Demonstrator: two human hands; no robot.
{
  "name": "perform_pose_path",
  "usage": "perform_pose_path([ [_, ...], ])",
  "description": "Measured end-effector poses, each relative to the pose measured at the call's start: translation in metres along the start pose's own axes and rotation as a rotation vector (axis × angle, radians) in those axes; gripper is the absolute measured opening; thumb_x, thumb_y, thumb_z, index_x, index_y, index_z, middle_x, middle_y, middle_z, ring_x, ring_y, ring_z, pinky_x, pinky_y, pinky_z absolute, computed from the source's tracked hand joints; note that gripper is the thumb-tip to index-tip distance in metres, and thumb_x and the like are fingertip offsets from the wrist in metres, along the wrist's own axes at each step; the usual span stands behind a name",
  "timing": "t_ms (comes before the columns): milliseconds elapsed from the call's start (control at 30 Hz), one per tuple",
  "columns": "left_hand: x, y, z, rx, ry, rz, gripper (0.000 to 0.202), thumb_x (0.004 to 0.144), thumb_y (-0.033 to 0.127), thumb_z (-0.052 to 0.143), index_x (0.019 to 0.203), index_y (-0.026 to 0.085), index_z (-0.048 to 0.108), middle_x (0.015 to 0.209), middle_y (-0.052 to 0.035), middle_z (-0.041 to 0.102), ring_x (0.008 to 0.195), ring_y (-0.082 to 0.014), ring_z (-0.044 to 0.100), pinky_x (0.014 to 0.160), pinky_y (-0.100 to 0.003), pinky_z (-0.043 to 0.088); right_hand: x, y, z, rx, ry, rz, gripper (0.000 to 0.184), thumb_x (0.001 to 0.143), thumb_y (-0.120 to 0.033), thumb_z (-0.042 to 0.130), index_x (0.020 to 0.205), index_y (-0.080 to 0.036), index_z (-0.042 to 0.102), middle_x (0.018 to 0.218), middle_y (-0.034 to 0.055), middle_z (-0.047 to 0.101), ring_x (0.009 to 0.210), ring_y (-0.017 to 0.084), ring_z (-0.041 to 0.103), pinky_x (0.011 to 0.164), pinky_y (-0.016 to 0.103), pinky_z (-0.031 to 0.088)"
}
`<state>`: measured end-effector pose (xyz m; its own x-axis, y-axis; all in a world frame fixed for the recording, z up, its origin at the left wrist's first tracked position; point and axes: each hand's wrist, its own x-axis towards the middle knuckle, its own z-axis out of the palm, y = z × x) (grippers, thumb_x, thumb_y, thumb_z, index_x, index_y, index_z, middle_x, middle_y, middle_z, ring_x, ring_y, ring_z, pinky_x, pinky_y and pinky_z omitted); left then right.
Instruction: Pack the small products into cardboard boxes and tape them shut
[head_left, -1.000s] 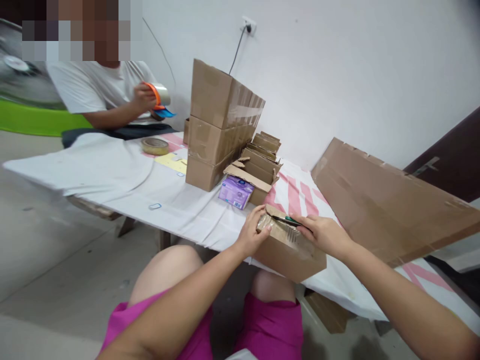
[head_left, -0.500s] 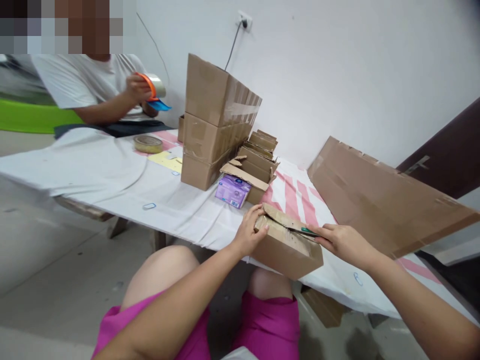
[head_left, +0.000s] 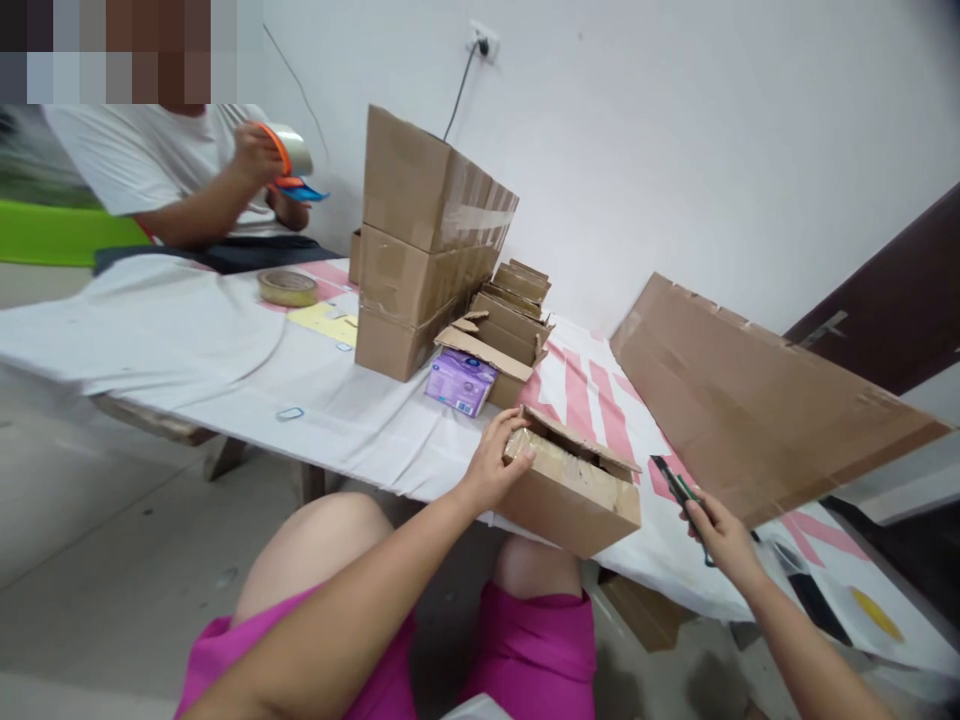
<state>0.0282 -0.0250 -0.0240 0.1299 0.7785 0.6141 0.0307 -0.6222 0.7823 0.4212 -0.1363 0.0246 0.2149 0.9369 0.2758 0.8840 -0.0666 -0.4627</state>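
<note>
My left hand (head_left: 499,462) grips the left end of a small cardboard box (head_left: 570,505), thumb on the top and fingers round the far corner. The box sits at the table's near edge, and its long top flap (head_left: 577,440) stands partly raised along a cut seam. Tape covers part of the top. My right hand (head_left: 716,535) is closed round a box cutter (head_left: 684,490) with green on its handle and a dark blade end pointing away to the left. The cutter is held over the table, right of the box and apart from it.
Stacked long cartons (head_left: 401,270) stand mid-table. Beside them are opened boxes (head_left: 506,335) and a purple pack (head_left: 460,380). A large cardboard sheet (head_left: 757,400) leans at right. A tape roll (head_left: 288,288) lies left; a co-worker's hand (head_left: 257,155) holds a tape dispenser (head_left: 292,155).
My right hand has drawn the box cutter out of the box's top seam and moved it right. The flap has lifted, opening a gap. My left hand stays on the box.
</note>
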Motion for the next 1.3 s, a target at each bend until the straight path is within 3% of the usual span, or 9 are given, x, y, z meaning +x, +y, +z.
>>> perform_pose_path([
  [100,0.001,-0.002,-0.001,-0.062,-0.014,-0.025,0.047,0.083,0.051,0.055,0.119,0.021,0.056,0.135,-0.0134,0.043,0.131,-0.0286,0.039,0.111,-0.046,0.028,-0.013,0.032,0.036,-0.043,-0.040,0.097,0.048,0.084,-0.054,0.041,0.110,-0.019,0.061,0.078,0.0052,0.071,0.063,0.022,0.067,0.061,0.037,0.055],
  [200,0.001,-0.002,-0.002,-0.075,-0.035,-0.021,0.052,0.083,0.055,0.055,0.123,0.022,0.055,0.136,-0.0130,0.042,0.133,-0.0290,0.036,0.112,-0.047,0.026,-0.025,0.044,0.062,-0.153,-0.070,0.041,0.040,0.081,-0.048,0.047,0.104,-0.021,0.064,0.099,0.0087,0.071,0.092,0.027,0.067,0.083,0.042,0.052],
  [400,0.001,0.003,-0.006,0.017,-0.001,0.071,0.052,0.083,0.055,0.054,0.125,0.025,0.054,0.136,-0.0122,0.042,0.131,-0.0298,0.037,0.111,-0.049,0.027,-0.021,0.037,0.070,-0.350,-0.121,-0.076,0.043,0.080,-0.041,0.053,0.113,-0.015,0.064,0.105,0.0135,0.067,0.100,0.029,0.063,0.090,0.043,0.048],
  [533,0.002,0.006,-0.007,0.061,0.012,0.154,0.052,0.084,0.053,0.054,0.127,0.024,0.053,0.131,-0.0113,0.048,0.131,-0.0292,0.035,0.112,-0.049,0.025,-0.003,0.000,0.048,-0.298,0.093,-0.238,0.037,0.084,-0.044,0.051,0.104,-0.016,0.066,0.104,0.0141,0.068,0.100,0.029,0.061,0.090,0.046,0.047],
  [633,0.002,0.008,-0.008,0.031,-0.024,0.142,0.055,0.086,0.051,0.053,0.133,0.024,0.048,0.135,-0.0117,0.049,0.134,-0.0294,0.035,0.111,-0.048,0.027,0.003,-0.054,0.027,-0.207,0.358,-0.410,0.029,0.090,-0.039,0.047,0.101,-0.019,0.065,0.098,0.0109,0.068,0.096,0.026,0.060,0.087,0.045,0.048],
  [700,0.002,0.009,-0.008,0.009,-0.045,0.120,0.057,0.086,0.049,0.053,0.137,0.024,0.044,0.142,-0.0123,0.045,0.134,-0.0295,0.037,0.110,-0.047,0.030,0.003,-0.094,0.017,-0.175,0.406,-0.573,0.021,0.090,-0.033,0.052,0.102,-0.021,0.064,0.097,0.0090,0.068,0.095,0.024,0.060,0.088,0.043,0.046],
  [900,0.002,0.011,-0.009,0.061,-0.047,0.138,0.058,0.087,0.046,0.053,0.139,0.024,0.041,0.144,-0.0120,0.043,0.133,-0.0292,0.038,0.110,-0.046,0.030,0.005,-0.175,0.027,-0.244,0.277,-0.950,0.015,0.087,-0.022,0.060,0.101,-0.024,0.066,0.093,0.0034,0.070,0.094,0.020,0.058,0.087,0.039,0.045],
  [1067,0.000,0.012,-0.010,0.093,-0.027,0.191,0.059,0.087,0.041,0.054,0.141,0.024,0.037,0.139,-0.0118,0.047,0.129,-0.0277,0.042,0.108,-0.044,0.033,0.015,-0.193,0.043,-0.354,0.252,-1.114,0.015,0.089,-0.018,0.058,0.101,-0.023,0.066,0.095,0.0022,0.071,0.098,0.020,0.055,0.086,0.036,0.042],
  [1300,-0.003,0.012,-0.011,0.072,-0.028,0.161,0.064,0.086,0.040,0.055,0.144,0.023,0.031,0.134,-0.0130,0.048,0.122,-0.0272,0.047,0.103,-0.043,0.039,0.023,-0.209,0.042,-0.472,0.152,-1.249,0.020,0.094,-0.017,0.046,0.101,-0.020,0.064,0.100,0.0043,0.069,0.103,0.021,0.052,0.090,0.037,0.037],
])
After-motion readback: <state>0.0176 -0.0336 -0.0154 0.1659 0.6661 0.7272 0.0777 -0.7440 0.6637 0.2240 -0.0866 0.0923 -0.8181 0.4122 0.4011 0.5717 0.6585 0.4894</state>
